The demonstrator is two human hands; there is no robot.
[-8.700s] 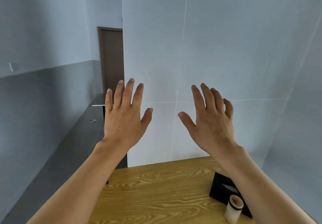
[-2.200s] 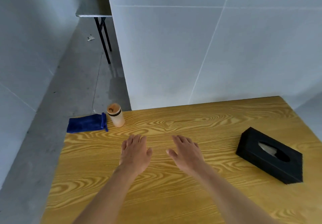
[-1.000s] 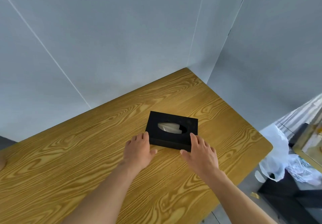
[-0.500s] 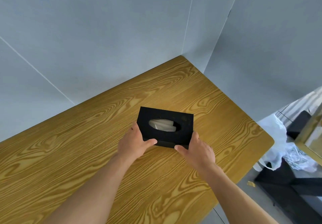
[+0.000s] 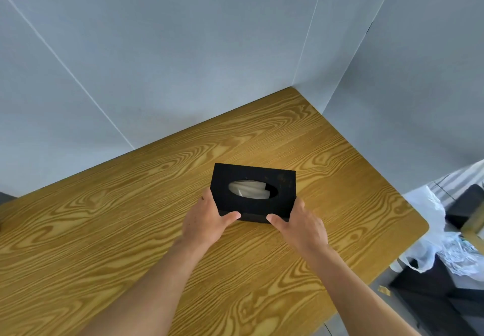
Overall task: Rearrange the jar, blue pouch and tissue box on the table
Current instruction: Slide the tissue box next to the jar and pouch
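A black tissue box (image 5: 284, 181) with an oval opening showing white tissue is near the middle right of the wooden table (image 5: 104, 218). My left hand (image 5: 207, 220) grips its left end, thumb on the near side. My right hand (image 5: 301, 227) grips its right end the same way. Whether the box rests on the table or is lifted slightly I cannot tell. The jar and the blue pouch are out of view.
Grey panel walls (image 5: 183, 61) close the table's far side and right side, meeting at a corner. Beyond the table's rounded right corner are white plastic bags (image 5: 432, 244) and dark furniture (image 5: 445, 296) on the floor.
Both hands, flat on the table in front of the box a second ago, closed round its two ends. The box has turned slightly and sits nearer to me.
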